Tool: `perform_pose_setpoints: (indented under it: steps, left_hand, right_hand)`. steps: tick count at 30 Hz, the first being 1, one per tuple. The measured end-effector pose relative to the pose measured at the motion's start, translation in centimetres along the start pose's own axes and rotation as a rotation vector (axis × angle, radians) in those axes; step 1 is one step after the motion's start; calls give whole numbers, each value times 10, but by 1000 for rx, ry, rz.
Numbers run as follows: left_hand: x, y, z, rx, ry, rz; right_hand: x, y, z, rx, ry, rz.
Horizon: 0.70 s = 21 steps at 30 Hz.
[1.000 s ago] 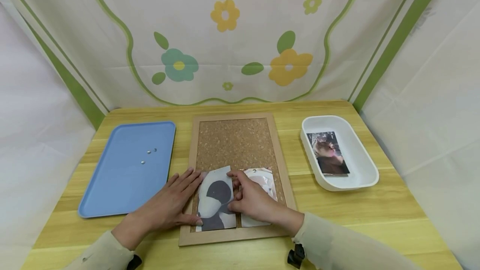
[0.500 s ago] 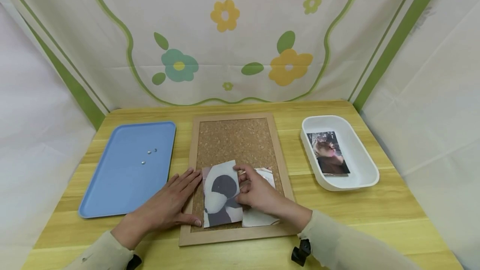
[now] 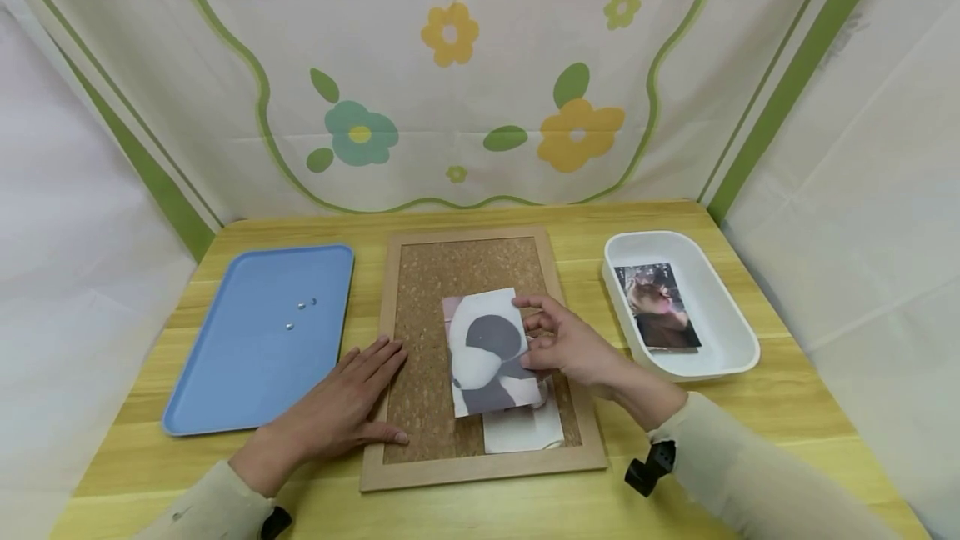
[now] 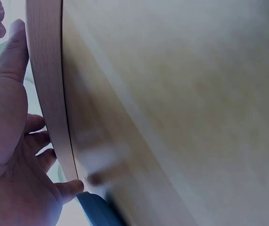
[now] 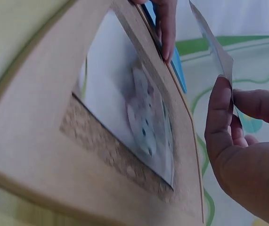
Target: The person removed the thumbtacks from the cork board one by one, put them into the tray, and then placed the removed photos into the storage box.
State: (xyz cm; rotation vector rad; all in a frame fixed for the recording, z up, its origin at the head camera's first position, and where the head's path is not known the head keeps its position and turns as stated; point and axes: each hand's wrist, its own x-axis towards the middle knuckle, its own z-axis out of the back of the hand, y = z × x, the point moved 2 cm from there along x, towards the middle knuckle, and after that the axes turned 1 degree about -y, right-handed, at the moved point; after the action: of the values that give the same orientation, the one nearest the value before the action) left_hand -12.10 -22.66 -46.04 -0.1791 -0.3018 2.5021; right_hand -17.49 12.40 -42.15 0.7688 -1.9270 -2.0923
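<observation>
My right hand [image 3: 573, 348] pinches the right edge of a photo [image 3: 491, 357] showing a dark-and-white animal. The photo is lifted off the framed corkboard [image 3: 435, 273]; in the right wrist view its thin edge shows between thumb and fingers of my right hand [image 5: 247, 141]. Beneath it, another photo [image 3: 522, 432] lies on the lower right of the cork, partly covered in the head view. My left hand [image 3: 330, 415] rests with fingers extended over the board's left frame, its fingertips reaching the cork. In the left wrist view the left hand [image 4: 16, 136] lies along the wooden frame edge [image 4: 47, 56].
On the left is a blue tray [image 3: 225, 373] with several small metal pins [image 3: 302, 306]. At the right a white bin [image 3: 731, 336] contains a dark photo [image 3: 660, 307]. A flower-printed curtain [image 3: 450, 107] hangs behind the wooden table [image 3: 585, 248].
The right hand has lifted the animal photo from the board's lower left and carried it up and to the right, over the other photo. My left hand stays on the frame.
</observation>
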Motion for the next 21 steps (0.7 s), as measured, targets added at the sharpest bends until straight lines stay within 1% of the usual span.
perform_pose_setpoints:
  steps: [7,9,15,21]
  left_hand:
    - [8,-1,1,12,-31,28]
    - [11,-2,1,8,-37,31]
    - [17,-5,-1,-10,-12,30]
    - [18,-5,-5,-6,3,35]
  right_hand:
    - [-3,5,30,12,-26,19]
    - [-3,7,39,5,-41,11]
    - [-6,13,68,-5,-94,-19]
    - [-9,16,89,-9,-128,-23]
